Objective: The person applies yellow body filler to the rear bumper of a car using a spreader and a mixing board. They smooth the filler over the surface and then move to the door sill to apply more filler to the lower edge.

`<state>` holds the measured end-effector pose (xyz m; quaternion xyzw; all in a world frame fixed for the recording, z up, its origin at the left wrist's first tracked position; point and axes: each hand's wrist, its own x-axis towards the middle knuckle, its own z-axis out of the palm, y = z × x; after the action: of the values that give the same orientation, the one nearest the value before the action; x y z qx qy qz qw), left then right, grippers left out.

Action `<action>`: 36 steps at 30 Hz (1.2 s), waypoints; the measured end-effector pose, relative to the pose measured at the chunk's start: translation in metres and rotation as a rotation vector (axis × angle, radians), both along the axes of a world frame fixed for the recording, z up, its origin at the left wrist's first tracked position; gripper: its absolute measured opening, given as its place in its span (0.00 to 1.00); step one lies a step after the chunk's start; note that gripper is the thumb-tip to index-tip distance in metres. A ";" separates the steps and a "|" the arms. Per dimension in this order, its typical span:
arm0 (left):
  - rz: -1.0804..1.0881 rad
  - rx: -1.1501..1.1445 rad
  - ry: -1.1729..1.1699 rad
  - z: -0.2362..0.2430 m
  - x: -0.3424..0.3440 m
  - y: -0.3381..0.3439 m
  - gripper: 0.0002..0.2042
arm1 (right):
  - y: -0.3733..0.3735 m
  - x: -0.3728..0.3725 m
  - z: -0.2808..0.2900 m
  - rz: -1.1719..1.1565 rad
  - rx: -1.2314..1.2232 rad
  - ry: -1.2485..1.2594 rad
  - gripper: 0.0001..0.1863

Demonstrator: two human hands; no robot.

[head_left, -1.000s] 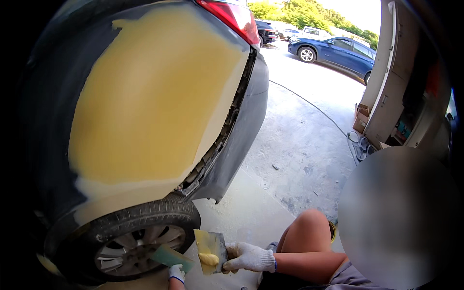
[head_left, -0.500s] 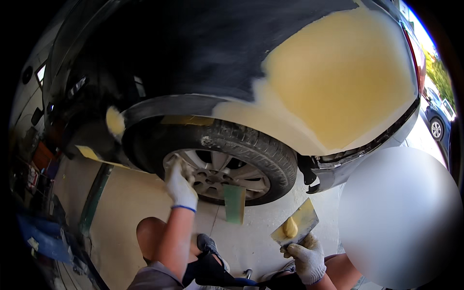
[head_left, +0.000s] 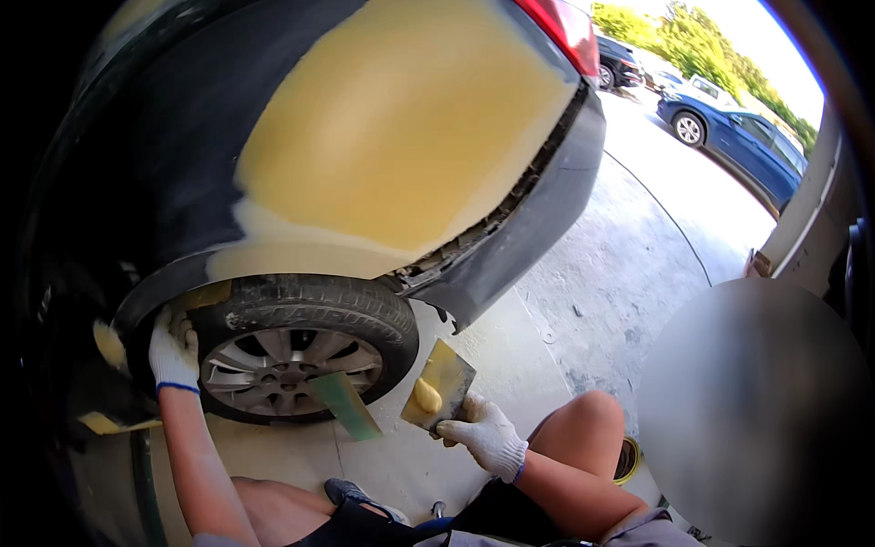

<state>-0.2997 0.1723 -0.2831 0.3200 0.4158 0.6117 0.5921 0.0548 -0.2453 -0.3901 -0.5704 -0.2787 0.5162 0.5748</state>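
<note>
In the head view, the person is crouching beside a dark car whose rear panel (head_left: 401, 137) is covered with a broad yellow patch of filler. The left hand (head_left: 173, 351), gloved in white, is resting against the wheel arch at about nine o'clock from the wheel (head_left: 292, 360), its grip curling over the arch edge. The right hand (head_left: 483, 433), also gloved, is pinching a flat metal board (head_left: 442, 387) that carries a blob of yellow filler (head_left: 427, 394), tilted at about four o'clock from the wheel. A green spreader (head_left: 344, 406) is lying just beside the board, at its nine o'clock. The filling step seems to be in hand; the next move probably calls for loading a spreader from the board.
</note>
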 end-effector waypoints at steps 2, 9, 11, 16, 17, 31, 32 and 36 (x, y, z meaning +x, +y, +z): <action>0.007 0.100 -0.075 -0.001 0.010 -0.028 0.19 | -0.003 0.000 0.001 -0.013 0.010 0.016 0.18; 0.247 0.300 -0.366 -0.054 -0.006 -0.124 0.24 | -0.011 0.003 -0.004 -0.122 0.014 -0.023 0.23; 0.127 0.098 -0.351 -0.047 0.017 -0.176 0.24 | -0.009 0.003 0.000 -0.165 0.005 -0.026 0.22; -0.393 -0.371 -0.334 -0.106 0.074 -0.227 0.21 | 0.002 0.003 -0.007 -0.282 0.103 -0.123 0.21; -0.441 -0.436 -0.294 -0.122 0.091 -0.239 0.21 | 0.004 0.000 -0.007 -0.316 0.150 -0.145 0.21; -0.743 -0.486 -0.678 -0.101 0.200 -0.293 0.21 | 0.020 -0.012 0.047 -0.096 0.906 -1.462 0.35; -0.781 -0.460 -0.666 -0.097 0.196 -0.292 0.21 | 0.019 -0.011 0.047 -0.078 0.892 -1.491 0.35; -0.718 -0.473 -0.576 -0.054 0.180 -0.303 0.21 | 0.021 0.014 0.039 -0.015 0.890 -1.607 0.36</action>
<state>-0.1195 -0.1309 -0.3374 0.1184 0.2268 0.3226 0.9113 0.0684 -0.2241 -0.3510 -0.4855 -0.7638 -0.1942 0.3784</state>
